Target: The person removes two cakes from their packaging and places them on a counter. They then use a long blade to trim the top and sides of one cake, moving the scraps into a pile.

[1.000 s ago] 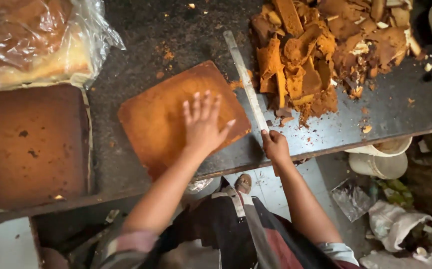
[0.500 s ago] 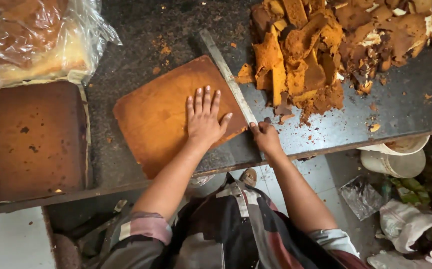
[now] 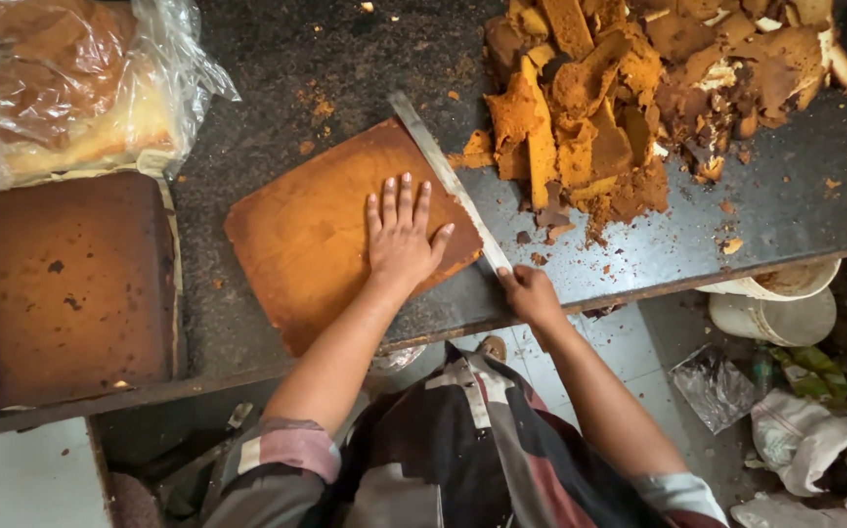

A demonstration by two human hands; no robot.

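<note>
A square brown cake slab [image 3: 316,230] lies tilted on the dark stone counter [image 3: 775,210]. My left hand [image 3: 402,233] presses flat on the slab's right part, fingers spread. My right hand [image 3: 531,293] grips the handle of a long knife [image 3: 446,174] at the counter's front edge. The blade lies along the slab's right edge, pointing away from me. A heap of brown cake trimmings [image 3: 629,88] sits to the right of the blade.
A darker square cake [image 3: 71,284] rests at the left. Behind it lies a cake in a clear plastic bag [image 3: 62,83]. Below the counter stand a white bucket [image 3: 770,303] and crumpled bags [image 3: 804,430] on the tiled floor.
The knife has swung from beside the trimmings heap to lie against the slab's right edge. My left hand stays flat on the slab.
</note>
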